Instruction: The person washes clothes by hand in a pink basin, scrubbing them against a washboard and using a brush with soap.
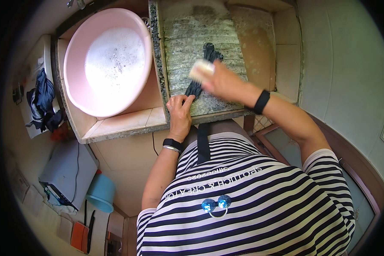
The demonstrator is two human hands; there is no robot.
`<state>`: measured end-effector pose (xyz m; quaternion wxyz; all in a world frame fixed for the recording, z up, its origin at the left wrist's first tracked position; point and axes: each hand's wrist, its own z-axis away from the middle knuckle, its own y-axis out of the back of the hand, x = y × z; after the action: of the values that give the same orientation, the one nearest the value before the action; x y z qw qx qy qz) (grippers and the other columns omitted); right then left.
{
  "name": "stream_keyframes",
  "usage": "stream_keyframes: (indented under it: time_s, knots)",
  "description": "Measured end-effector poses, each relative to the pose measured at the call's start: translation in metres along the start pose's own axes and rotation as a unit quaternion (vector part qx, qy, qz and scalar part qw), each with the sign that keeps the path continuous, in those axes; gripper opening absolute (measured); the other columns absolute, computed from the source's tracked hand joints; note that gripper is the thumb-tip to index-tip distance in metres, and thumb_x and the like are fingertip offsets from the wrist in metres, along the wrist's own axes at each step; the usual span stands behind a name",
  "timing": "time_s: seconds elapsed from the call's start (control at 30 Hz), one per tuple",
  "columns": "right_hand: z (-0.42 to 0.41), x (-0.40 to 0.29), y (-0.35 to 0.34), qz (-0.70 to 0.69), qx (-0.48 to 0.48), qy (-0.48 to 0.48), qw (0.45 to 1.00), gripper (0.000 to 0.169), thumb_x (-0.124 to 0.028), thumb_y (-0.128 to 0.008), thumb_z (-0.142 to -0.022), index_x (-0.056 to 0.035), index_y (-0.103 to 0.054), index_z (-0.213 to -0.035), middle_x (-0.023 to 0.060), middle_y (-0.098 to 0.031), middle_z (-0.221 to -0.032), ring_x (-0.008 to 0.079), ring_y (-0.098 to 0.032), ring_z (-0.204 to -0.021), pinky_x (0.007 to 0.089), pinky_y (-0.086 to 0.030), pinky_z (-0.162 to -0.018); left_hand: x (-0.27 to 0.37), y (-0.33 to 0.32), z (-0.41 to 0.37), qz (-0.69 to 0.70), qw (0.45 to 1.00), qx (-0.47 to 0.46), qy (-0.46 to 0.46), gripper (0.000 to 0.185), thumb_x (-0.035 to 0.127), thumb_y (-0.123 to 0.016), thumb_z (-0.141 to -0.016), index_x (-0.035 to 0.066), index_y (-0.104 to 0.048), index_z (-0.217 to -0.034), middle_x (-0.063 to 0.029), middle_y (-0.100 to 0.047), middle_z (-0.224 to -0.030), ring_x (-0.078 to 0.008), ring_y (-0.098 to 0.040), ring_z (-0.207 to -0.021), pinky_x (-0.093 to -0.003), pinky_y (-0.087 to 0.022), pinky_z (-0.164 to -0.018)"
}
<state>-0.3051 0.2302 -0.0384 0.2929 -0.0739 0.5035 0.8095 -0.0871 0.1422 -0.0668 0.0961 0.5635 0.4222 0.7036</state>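
Observation:
A narrow dark cloth [212, 53], wet and crumpled, lies on a ridged stone washboard slab [179, 44]. My left hand [181, 110] pinches its near end at the slab's front edge. My right hand [222, 78], blurred, grips a pale brush or block [202, 71] over the middle of the cloth; which of the two it is, I cannot tell. The part of the cloth beneath that hand is hidden. Left of the slab, a pink plastic basin [73, 64] holds foamy water and sits tilted in a tiled sink.
A stone divider [160, 57] separates the sink from the slab. Dark clothes [43, 99] lie on a white surface at the far left. Below them stand a grey appliance or cabinet [65, 169] and a light-blue bucket [100, 193]. A wall [336, 57] borders the right side.

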Motion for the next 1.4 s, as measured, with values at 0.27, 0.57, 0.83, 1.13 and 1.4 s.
stream_keyframes:
  time_s: [0.27, 0.57, 0.83, 1.13, 1.4]
  knots:
    - [-0.032, 0.074, 0.015, 0.14, 0.033, -0.165, 0.976, 0.058, -0.036, -0.049, -0.1, -0.0038, -0.039, -0.148, 0.0335, -0.056, -0.113, 0.0406, -0.061, -0.088, 0.0485, -0.053, -0.081, -0.001, 0.001, 0.003, 0.021, 1.0, 0.009, -0.01, 0.033, -0.005, -0.058, -0.08, 0.007, -0.07, -0.107, -0.0094, -0.053, -0.097, -0.0286, -0.051, -0.1, -0.0416, -0.036, -0.09]
    - [-0.032, 0.055, -0.033, -0.007, 0.024, 0.082, 0.996, 0.064, -0.042, -0.054, -0.098, -0.0218, -0.033, -0.155, 0.0311, -0.049, -0.117, 0.0425, -0.06, -0.095, 0.0493, -0.05, -0.092, -0.001, 0.0, 0.001, 0.009, 1.0, 0.015, -0.009, 0.034, -0.008, -0.058, -0.075, 0.007, -0.068, -0.104, -0.0106, -0.052, -0.097, -0.0306, -0.051, -0.098, -0.0427, -0.037, -0.09]
    - [-0.024, 0.018, 0.014, 0.004, 0.008, -0.011, 1.0, 0.06, -0.037, -0.05, -0.1, -0.0085, -0.036, -0.152, 0.0348, -0.049, -0.119, 0.044, -0.058, -0.099, 0.0504, -0.051, -0.088, -0.003, -0.006, 0.002, 0.008, 0.999, 0.03, -0.007, 0.029, -0.004, -0.057, -0.08, 0.007, -0.068, -0.104, -0.01, -0.053, -0.096, -0.0295, -0.051, -0.098, -0.0417, -0.036, -0.089]
    - [-0.056, 0.089, 0.02, 0.113, 0.04, -0.16, 0.98, 0.059, -0.035, -0.049, -0.101, -0.0111, -0.035, -0.152, 0.0347, -0.051, -0.117, 0.0457, -0.061, -0.095, 0.0518, -0.052, -0.084, 0.003, -0.004, -0.001, -0.009, 1.0, 0.025, -0.011, 0.031, -0.005, -0.059, -0.077, 0.007, -0.066, -0.105, -0.01, -0.053, -0.098, -0.0295, -0.052, -0.099, -0.0428, -0.037, -0.093]
    - [0.023, 0.012, -0.03, 0.054, 0.031, 0.089, 0.994, 0.064, -0.03, -0.061, -0.094, -0.0185, -0.036, -0.152, 0.0235, -0.052, -0.107, 0.0373, -0.057, -0.093, 0.0515, -0.051, -0.077, -0.004, -0.008, 0.003, -0.007, 1.0, 0.027, -0.011, 0.03, -0.004, -0.058, -0.08, 0.008, -0.068, -0.106, -0.0096, -0.054, -0.097, -0.0291, -0.052, -0.1, -0.0429, -0.036, -0.092]
